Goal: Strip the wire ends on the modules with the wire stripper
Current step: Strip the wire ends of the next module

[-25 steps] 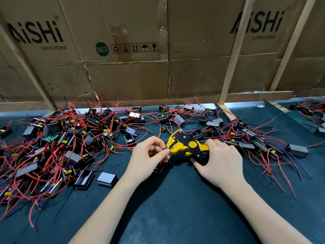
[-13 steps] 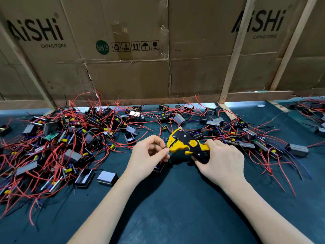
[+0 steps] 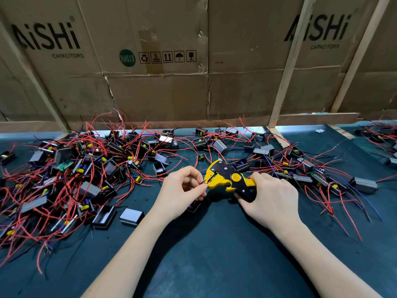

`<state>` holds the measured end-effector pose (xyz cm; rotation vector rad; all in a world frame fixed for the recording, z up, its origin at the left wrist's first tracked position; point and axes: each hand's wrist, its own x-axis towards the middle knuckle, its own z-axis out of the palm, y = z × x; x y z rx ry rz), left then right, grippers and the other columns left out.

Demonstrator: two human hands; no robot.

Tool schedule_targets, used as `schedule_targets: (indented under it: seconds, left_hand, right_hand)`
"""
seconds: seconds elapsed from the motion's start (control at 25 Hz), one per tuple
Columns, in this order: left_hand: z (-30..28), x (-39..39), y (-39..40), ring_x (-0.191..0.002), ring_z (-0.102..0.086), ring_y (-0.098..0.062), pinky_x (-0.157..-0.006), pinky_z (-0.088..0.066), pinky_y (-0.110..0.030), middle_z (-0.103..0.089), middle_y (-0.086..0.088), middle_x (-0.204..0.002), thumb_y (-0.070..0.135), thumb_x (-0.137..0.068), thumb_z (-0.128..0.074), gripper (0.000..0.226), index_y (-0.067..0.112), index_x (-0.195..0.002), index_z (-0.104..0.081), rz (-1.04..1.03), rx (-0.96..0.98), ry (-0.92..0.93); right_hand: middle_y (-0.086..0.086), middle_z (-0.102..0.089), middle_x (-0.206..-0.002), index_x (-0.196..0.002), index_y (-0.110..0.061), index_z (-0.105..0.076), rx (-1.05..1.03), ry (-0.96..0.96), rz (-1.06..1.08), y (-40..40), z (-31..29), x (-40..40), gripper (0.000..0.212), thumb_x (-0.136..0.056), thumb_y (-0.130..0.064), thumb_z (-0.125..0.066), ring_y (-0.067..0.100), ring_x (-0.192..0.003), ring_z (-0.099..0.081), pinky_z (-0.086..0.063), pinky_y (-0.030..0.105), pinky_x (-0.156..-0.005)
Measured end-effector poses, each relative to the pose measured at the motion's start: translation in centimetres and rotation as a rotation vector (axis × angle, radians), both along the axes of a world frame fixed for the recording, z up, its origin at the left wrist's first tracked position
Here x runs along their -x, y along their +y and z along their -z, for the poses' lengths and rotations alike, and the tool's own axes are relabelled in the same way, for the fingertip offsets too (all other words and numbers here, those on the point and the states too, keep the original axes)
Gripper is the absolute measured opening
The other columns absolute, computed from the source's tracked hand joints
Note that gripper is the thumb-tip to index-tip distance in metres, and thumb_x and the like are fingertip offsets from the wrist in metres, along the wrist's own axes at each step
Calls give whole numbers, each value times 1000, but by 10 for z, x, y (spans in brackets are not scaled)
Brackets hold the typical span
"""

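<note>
My right hand [image 3: 271, 200] grips the handles of a yellow and black wire stripper [image 3: 225, 177], its jaws pointing left. My left hand [image 3: 182, 191] pinches a thin dark wire end [image 3: 204, 182] right at the jaws. Under my left hand lies a small black module [image 3: 193, 208], mostly hidden. A big heap of black modules with red wires [image 3: 71, 173] covers the left of the dark green table [image 3: 214, 254]. More modules with red and blue wires [image 3: 311, 173] lie to the right.
A cardboard wall printed AiSHi [image 3: 150, 82], braced by wooden slats [image 3: 287, 67], closes the back of the table. A lone grey-topped module [image 3: 131, 216] and an open black case [image 3: 104, 218] sit near my left forearm. More modules [image 3: 384, 136] lie far right.
Both hands stay in place at the stripper. The view has shifted very slightly; the left fingers keep their pinch at the jaws.
</note>
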<state>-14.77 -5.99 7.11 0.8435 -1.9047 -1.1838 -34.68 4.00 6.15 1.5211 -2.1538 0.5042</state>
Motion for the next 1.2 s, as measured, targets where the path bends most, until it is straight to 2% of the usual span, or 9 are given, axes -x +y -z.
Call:
schedule_targets:
  seconds: [0.16,0.28,0.48,0.56,0.68,0.8,0.96,1.04,1.2]
  left_hand:
    - [-2,-2,-1,-64,-68,-23,-70,-59,-35,-69,-2,-63,-1,-87,-67,12,5,-83,-58,18,-12,-15]
    - [-3,-3,-1,-65,-69,-23,-71,-59,-37,-69,-3,-64,0,-88,-67,10,2,-86,-58,36,-36,-7]
    - [-3,-3,-1,-65,-69,-20,-66,-56,-26,-69,-3,-64,1,-88,-68,10,4,-86,-59,46,-58,30]
    - [-2,-1,-1,-62,-67,-20,-65,-55,-28,-70,-4,-63,6,-89,-69,11,8,-92,-58,25,-73,33]
    - [-1,2,-1,-51,-59,-14,-61,-50,-26,-65,0,-57,25,-92,-67,17,19,-106,-60,-11,-88,-14]
    - [0,4,0,-44,-44,-9,-54,-39,-21,-52,5,-49,30,-93,-64,10,21,-96,-67,-22,26,-94]
    - [-2,6,-1,-48,-33,-12,-50,-31,-19,-43,-9,-59,20,-94,-64,17,4,-94,-69,-98,-154,100]
    - [-3,4,-3,-46,-31,-9,-47,-30,-14,-42,0,-52,16,-94,-63,17,-1,-91,-67,-157,-265,184]
    - [-3,1,-7,-43,-28,-8,-44,-27,-13,-34,8,-47,14,-93,-63,16,4,-80,-64,-161,-419,243]
  right_hand:
    - [-6,-64,-76,-81,-24,-60,-64,-29,15,0,0,1,41,-68,-62,-68,22,-77,-65,-28,27,-58]
    - [-6,-65,-82,-86,-26,-57,-122,-41,42,0,-1,0,43,-72,-67,-60,21,-85,-65,-29,28,-60]
    - [-5,-66,-87,-91,-26,-58,-140,-41,60,0,-4,-1,43,-76,-66,-56,23,-88,-65,-30,28,-61]
    - [-4,-67,-86,-91,-24,-60,-129,-49,66,0,-5,-2,43,-75,-64,-59,24,-86,-65,-30,28,-60]
    - [-1,-64,-73,-80,-16,-62,-46,-22,-11,1,-4,-5,46,-60,-55,-78,27,-71,-65,-34,27,-56]
    - [2,-61,-71,-79,-11,-61,72,-7,-90,0,-1,-9,52,-53,-51,-83,30,-69,-61,-44,34,-61]
    - [-3,-61,-95,-103,-21,-63,31,-137,-95,-5,-1,-9,60,-61,-64,-71,25,-95,-57,-37,38,-80]
    - [-4,-57,-108,-121,-25,-59,-33,-199,-142,-4,-1,-8,71,-62,-63,-68,23,-105,-53,-34,37,-85]
    - [7,-54,-121,-145,-9,-42,-114,-101,-144,-5,4,-10,88,-70,-50,-66,30,-110,-50,-39,39,-93]
